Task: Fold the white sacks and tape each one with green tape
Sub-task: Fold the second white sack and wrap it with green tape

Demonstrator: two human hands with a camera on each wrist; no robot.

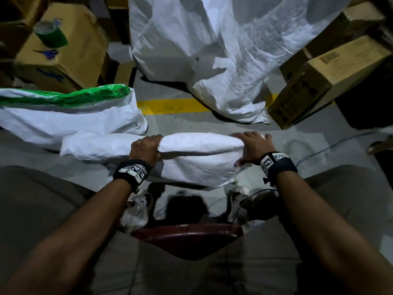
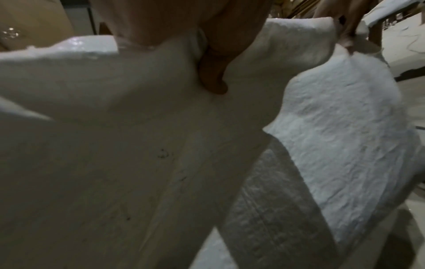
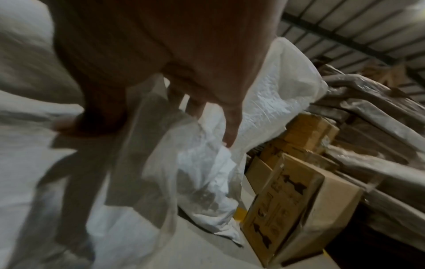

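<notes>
Sacks in a loose white pile [image 1: 223,50] are awaiting folding beyond one green-taped bundle [image 1: 70,109] lying finished, while the folded sack [image 1: 191,158] is hanging over the floor, left hand [image 1: 146,146] and right hand [image 1: 253,147] both gripping it, green tape roll [image 1: 50,35] sitting unused.

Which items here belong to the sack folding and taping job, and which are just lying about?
Part of the job:
- folded white woven sack, gripped by left hand and right hand
- green tape roll
- white sack sealed with green tape
- crumpled unfolded white sacks

Lying about:
- brown cardboard boxes
- blue-handled scissors, possibly for the tape
- dark red seat
</notes>
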